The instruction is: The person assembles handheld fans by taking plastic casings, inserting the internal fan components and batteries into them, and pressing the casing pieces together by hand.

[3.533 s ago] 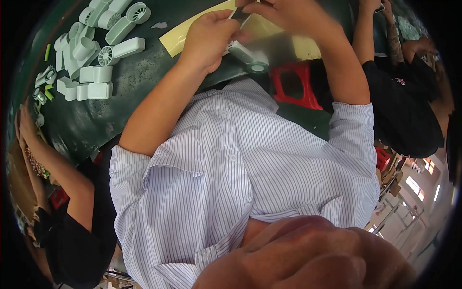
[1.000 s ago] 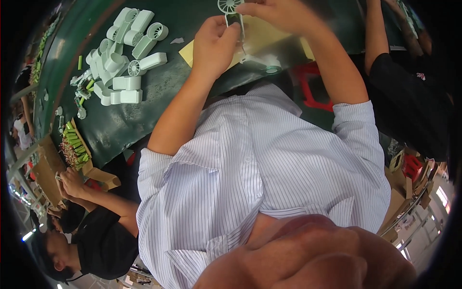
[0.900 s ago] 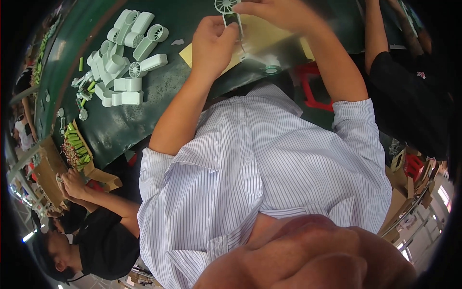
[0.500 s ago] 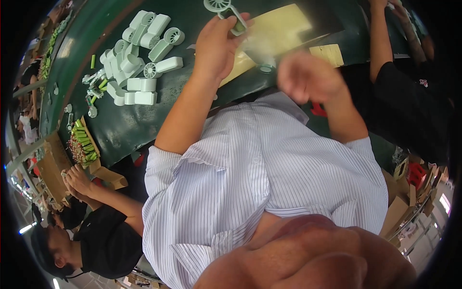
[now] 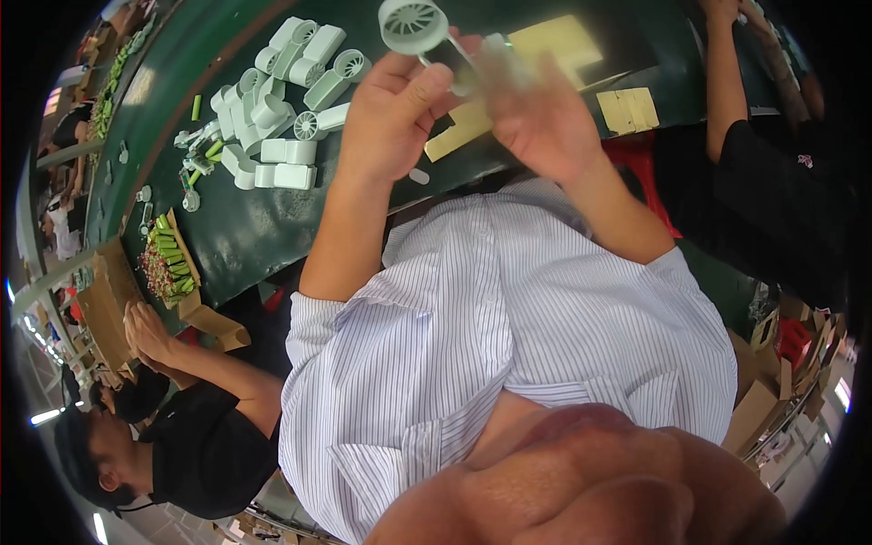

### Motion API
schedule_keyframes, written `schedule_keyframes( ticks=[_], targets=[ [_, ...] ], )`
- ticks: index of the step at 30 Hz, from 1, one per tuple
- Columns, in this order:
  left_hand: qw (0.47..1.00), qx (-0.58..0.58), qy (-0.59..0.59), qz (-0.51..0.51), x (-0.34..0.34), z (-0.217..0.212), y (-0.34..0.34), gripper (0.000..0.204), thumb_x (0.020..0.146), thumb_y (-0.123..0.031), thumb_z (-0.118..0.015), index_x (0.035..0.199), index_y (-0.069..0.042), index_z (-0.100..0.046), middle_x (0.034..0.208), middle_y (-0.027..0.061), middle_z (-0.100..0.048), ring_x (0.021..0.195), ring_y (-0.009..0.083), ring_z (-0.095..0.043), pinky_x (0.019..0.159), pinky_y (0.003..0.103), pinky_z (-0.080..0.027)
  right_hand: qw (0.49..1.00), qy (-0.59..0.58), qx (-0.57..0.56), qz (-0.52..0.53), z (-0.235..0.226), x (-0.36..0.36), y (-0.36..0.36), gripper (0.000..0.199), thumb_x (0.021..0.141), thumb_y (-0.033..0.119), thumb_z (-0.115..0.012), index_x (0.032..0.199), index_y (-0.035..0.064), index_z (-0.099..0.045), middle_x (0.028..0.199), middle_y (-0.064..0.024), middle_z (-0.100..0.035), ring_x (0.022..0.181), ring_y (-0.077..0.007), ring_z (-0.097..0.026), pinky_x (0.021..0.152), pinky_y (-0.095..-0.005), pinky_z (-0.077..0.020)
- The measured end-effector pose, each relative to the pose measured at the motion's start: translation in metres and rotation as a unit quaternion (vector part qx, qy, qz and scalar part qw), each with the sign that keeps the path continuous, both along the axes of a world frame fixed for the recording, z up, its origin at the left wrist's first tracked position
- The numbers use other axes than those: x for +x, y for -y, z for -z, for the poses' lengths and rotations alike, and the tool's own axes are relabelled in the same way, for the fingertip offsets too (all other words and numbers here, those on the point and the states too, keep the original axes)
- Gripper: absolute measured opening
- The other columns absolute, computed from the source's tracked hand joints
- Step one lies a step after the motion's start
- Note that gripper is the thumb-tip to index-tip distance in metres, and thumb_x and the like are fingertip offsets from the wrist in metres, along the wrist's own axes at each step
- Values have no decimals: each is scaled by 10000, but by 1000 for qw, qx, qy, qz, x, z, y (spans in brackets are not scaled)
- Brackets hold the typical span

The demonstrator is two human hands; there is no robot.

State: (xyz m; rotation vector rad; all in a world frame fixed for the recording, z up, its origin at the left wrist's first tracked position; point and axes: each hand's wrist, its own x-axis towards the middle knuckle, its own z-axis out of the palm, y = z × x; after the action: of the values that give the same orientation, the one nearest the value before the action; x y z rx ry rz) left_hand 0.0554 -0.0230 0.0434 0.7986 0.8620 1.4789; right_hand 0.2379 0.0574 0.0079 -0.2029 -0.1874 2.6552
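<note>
Green tabletop [image 5: 222, 241]: lying below.
Fan housing [image 5: 413, 25]: being held above, inside the near edge.
Left hand [image 5: 391, 123]: grasping the housing's lower end.
Right hand [image 5: 545, 123]: blurring; cannot tell grip.
Handwork: apparently fitting; next calling for steady alignment.

Dk green table [image 5: 245, 238], glossy. Red stool [image 5: 641, 156] by its near edge, R side; cardboard boxes [image 5: 759, 411] farther R, bright window [image 5: 843, 393] beyond. Lit tube lamp [image 5: 47, 417] far L.
</note>
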Motion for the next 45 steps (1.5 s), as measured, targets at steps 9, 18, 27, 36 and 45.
schedule_keyframes(
  ticks=[9, 18, 27, 36, 45],
  targets=[
    [991, -10, -63, 119, -28, 14, -6, 543, 932, -214, -658, 1374, 39, -471, 1334, 232, -567, 1220, 326, -588, 1040, 466, -470, 935, 181, 87, -293, 18, -2, -50, 433, 971, 399, -598, 1177, 19, -589, 971, -66, -605, 585, 18, -376, 396, -93, -277],
    [990, 14, -90, 103, -13, 9, -17, 554, 864, -175, -732, 1326, 44, -520, 1266, 185, -629, 1186, 277, -605, 1045, 402, -453, 883, 260, 239, -308, 6, 2, -67, 528, 986, 461, -552, 1219, -11, -594, 1026, -126, -705, 702, -101, -699, 599, -162, -590],
    [998, 1, -43, -46, -11, 19, -18, 463, 875, -97, -705, 1288, 28, -537, 1206, 193, -649, 1067, 249, -645, 934, 383, -526, 892, 267, 345, -115, -3, -2, -66, 344, 982, 256, -567, 1192, -11, -619, 1122, -117, -699, 890, -164, -682, 794, -239, -552],
    [989, 29, -109, -91, -10, 31, -21, 391, 785, -16, -797, 1125, 34, -610, 1145, 149, -681, 1016, 204, -667, 865, 320, -565, 855, 236, 434, 160, -2, 5, -44, 382, 906, 72, -668, 1263, -27, -575, 1043, -75, -660, 929, -116, -622, 783, -257, -516],
    [970, 72, -191, -129, -5, 32, -22, 420, 763, -12, -812, 1128, 35, -611, 1132, 124, -691, 969, 166, -675, 829, 293, -572, 676, 347, 635, 136, -9, 8, -52, 362, 890, 33, -613, 1244, -33, -584, 1157, -125, -684, 1051, -203, -661, 907, -312, -537]
  ],
)
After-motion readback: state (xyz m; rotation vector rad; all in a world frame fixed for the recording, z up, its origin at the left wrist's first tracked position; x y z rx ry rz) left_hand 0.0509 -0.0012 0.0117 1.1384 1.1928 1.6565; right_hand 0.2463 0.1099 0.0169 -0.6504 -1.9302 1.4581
